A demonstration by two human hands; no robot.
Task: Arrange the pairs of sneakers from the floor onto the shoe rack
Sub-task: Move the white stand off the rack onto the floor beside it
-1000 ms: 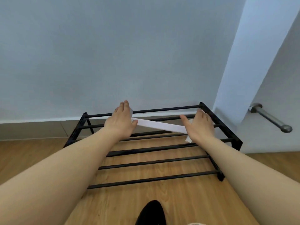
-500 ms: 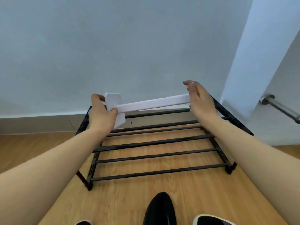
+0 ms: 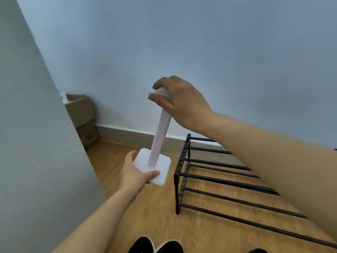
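Observation:
A white stand [image 3: 160, 136], a square base with a long post, is held upright in the air left of the black shoe rack [image 3: 218, 181]. My left hand [image 3: 135, 172] grips the square base from below. My right hand [image 3: 180, 103] is closed around the post's top end. The rack's bars carry nothing. Two black sneakers with white soles [image 3: 156, 246] lie on the wooden floor at the bottom edge, and the tip of another dark shoe [image 3: 258, 251] shows at the bottom right.
A grey wall or door panel [image 3: 36, 143] stands close on the left. A cardboard box [image 3: 82, 114] sits in the far corner by the skirting board. Wooden floor [image 3: 149, 212] lies between the panel and the rack.
The white stand has been lifted off the rack, swung from lying across it to upright, and carried left. The view has turned left, so the rack now sits at the right.

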